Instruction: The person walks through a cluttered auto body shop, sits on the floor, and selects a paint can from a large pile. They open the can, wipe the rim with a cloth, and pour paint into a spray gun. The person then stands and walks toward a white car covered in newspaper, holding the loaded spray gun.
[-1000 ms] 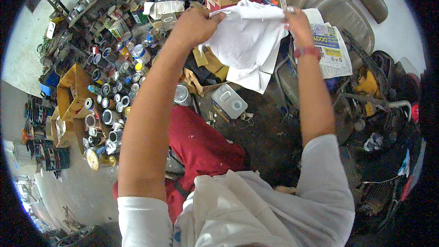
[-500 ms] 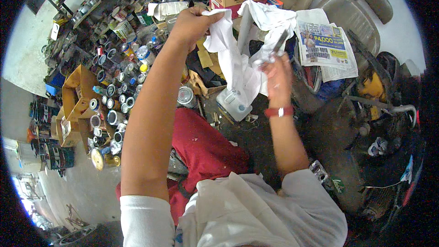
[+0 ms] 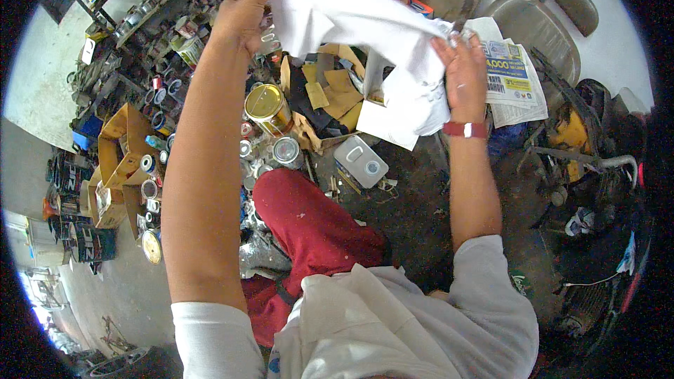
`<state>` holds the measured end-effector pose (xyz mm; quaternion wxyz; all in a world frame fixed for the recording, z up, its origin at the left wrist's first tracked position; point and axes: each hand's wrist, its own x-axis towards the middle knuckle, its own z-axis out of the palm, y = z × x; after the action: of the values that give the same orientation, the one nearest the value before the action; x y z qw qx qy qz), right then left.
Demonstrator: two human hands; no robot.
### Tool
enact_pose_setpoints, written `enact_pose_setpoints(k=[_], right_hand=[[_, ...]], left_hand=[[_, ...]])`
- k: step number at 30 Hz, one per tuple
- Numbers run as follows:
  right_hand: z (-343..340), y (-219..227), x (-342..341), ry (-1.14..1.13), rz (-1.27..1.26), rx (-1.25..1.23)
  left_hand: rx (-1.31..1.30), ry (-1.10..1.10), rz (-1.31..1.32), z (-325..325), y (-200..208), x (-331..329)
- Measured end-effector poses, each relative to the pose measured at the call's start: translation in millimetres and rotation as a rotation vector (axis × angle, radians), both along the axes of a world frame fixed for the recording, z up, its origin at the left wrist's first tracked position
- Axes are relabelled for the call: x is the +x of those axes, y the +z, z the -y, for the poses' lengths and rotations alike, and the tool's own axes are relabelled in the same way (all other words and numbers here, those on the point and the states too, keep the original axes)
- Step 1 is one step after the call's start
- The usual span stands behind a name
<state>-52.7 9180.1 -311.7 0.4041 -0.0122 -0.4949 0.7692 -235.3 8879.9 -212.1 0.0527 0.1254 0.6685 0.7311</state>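
- Cloth [image 3: 365, 14], white and draped, hangs raised between the left hand [image 3: 242, 20] and the right hand [image 3: 463, 78]; the step in hand seems to be handling it stretched out, and the next move would call for a sure hold at each end.
- Open box [image 3: 305, 128], cardboard, sits below the cloth, with flat yellowish pieces [image 3: 316, 95] in it.
- Can [image 3: 266, 102] with a gold lid stands just left of the box.
- Left hand: closed, pinching the cloth's upper left corner under the thumb.
- Right hand: half curled, apparently pinching the gathered right end.
- Narrow dark strip [image 3: 464, 11] sticks up past the right hand's fingertips (too blurred to say what it is), probably gripped along with the cloth.
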Motion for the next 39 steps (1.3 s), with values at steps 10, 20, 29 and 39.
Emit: enact_pose_setpoints(k=[10, 20, 29, 39], right_hand=[[-17, -32, -22, -0.260, 0.493, 0.351], [106, -104, 18, 0.146, 0.368, 0.043], [123, -121, 0, 0.333, 0.050, -0.332], [128, -106, 4, 0.431, -0.086, -0.483]], left_hand=[[-0.319, -0.124, -0.153, -21, -26, 18], [-0.038, -0.324, 0.049, -19, -57, 45], [-0.147, -0.450, 0.372, 41, -90, 76], [-0.661, -0.366, -0.203, -6, -214, 99]])
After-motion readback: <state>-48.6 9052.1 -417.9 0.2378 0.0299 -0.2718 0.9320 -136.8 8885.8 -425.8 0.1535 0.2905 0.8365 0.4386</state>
